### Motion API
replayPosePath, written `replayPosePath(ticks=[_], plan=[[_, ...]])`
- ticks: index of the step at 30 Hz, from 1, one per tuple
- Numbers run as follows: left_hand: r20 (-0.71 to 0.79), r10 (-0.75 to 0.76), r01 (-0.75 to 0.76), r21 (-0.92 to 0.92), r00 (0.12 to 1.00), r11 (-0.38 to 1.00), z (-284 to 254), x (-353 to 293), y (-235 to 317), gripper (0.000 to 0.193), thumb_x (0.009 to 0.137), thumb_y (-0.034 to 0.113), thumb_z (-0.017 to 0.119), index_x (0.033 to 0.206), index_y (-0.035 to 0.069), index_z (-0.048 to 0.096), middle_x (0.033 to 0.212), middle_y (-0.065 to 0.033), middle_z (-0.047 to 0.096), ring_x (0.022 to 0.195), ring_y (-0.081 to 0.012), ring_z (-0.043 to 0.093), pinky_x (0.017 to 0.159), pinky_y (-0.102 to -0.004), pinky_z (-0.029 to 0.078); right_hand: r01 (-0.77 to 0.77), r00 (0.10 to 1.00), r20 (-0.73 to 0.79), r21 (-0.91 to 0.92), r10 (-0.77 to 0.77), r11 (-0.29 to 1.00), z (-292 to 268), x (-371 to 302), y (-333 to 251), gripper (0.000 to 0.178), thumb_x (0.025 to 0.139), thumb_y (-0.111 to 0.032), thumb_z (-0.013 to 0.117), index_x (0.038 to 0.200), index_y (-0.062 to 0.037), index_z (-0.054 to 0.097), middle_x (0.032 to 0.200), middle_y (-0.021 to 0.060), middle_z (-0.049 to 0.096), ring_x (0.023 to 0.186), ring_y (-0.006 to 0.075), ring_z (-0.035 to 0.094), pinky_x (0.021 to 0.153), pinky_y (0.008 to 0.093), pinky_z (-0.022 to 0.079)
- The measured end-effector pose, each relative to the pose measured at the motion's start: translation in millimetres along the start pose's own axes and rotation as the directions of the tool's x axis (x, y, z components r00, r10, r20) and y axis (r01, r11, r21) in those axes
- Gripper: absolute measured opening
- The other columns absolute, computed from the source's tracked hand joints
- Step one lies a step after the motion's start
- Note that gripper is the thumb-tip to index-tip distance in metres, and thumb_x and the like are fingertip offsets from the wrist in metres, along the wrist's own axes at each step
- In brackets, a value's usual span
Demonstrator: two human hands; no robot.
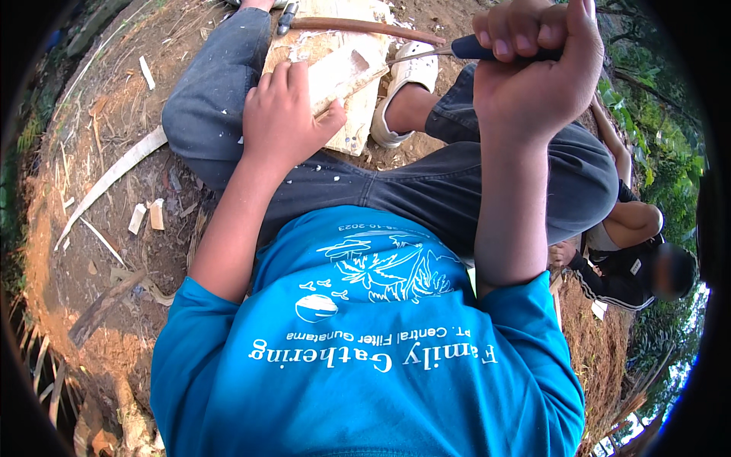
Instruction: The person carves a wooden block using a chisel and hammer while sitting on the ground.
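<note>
My left hand (pixel 283 110) grips a pale block of wood (pixel 344 70) with a carved hollow, pressing it down on a wooden board (pixel 352 133) that rests across my lap. My right hand (pixel 537 65) is raised and closed around the dark handle of a knife (pixel 476 50); its thin blade points left toward the block, just above it. Wood chips speckle my dark trousers.
A long brown stick (pixel 365 28) lies across the board's far end. Wood offcuts (pixel 148 215) and a pale strip (pixel 114 177) litter the bare earth at left. Another person (pixel 636 259) in dark clothes sits at right, near green plants.
</note>
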State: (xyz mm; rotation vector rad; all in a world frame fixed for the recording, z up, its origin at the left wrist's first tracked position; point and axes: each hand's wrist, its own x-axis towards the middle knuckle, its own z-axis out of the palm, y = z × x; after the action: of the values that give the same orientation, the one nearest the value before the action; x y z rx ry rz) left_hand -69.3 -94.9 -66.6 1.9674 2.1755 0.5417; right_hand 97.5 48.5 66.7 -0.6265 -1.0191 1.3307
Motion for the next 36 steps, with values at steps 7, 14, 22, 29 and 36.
replayPosePath(ticks=[7,14,22,29,36], plan=[[0.004,0.003,-0.003,0.006,1.0,1.0,-0.1,0.4,0.6,0.047,0.086,0.041,0.064,0.109,0.001,0.055,0.104,-0.0186,0.063,0.096,-0.0387,0.063,0.081,-0.0505,0.053,-0.097,0.989,0.129,0.21,0.071,0.973,-11.9,2.7,7.2,0.043,0.108,-0.032,0.048,0.07,-0.0149,0.04,0.057,0.0008,0.041,0.047,0.0134,0.038,0.049,0.031,0.038],[-0.011,0.016,-0.016,0.011,1.0,1.0,1.9,0.3,-0.7,0.047,0.087,0.043,0.063,0.108,0.001,0.055,0.102,-0.0184,0.062,0.094,-0.0392,0.063,0.08,-0.0507,0.052,-0.049,0.994,0.104,0.059,0.043,0.997,-1.2,-6.3,-2.7,0.042,0.108,-0.031,0.046,0.069,-0.0148,0.04,0.056,0.0006,0.04,0.046,0.0134,0.038,0.05,0.0307,0.039],[-0.054,0.043,-0.039,0.075,0.998,0.996,7.5,-0.2,-3.8,0.054,0.083,0.049,0.065,0.106,0.001,0.058,0.1,-0.0175,0.062,0.089,-0.0362,0.066,0.073,-0.0501,0.053,-0.148,0.955,0.274,0.101,0.115,0.984,-49.9,-14.9,-7.6,0.035,0.1,-0.031,0.041,0.069,-0.0147,0.043,0.06,0.002,0.041,0.056,0.0146,0.035,0.062,0.0356,0.035],[0.005,0.015,-0.015,0.067,1.0,0.998,9.6,3.3,0.5,0.054,0.083,0.048,0.065,0.107,0.001,0.056,0.103,-0.0177,0.061,0.095,-0.0394,0.063,0.078,-0.0514,0.052,0.022,0.975,0.221,-0.017,-0.018,1.0,-29.0,-5.5,8.7,0.042,0.103,-0.033,0.051,0.068,-0.0102,0.05,0.057,0.0006,0.048,0.051,0.0114,0.042,0.053,0.0316,0.039],[0.014,0.048,-0.049,0.093,0.999,0.994,5.1,3.9,2.7,0.054,0.083,0.046,0.065,0.11,0.001,0.054,0.102,-0.019,0.06,0.097,-0.0408,0.063,0.079,-0.0528,0.052,0.156,0.964,0.254,-0.287,-0.081,0.945,44.2,37.8,47.7,0.048,0.096,-0.036,0.066,0.064,-0.0008,0.06,0.053,0.0034,0.055,0.05,0.0115,0.049,0.05,0.0346,0.04]])
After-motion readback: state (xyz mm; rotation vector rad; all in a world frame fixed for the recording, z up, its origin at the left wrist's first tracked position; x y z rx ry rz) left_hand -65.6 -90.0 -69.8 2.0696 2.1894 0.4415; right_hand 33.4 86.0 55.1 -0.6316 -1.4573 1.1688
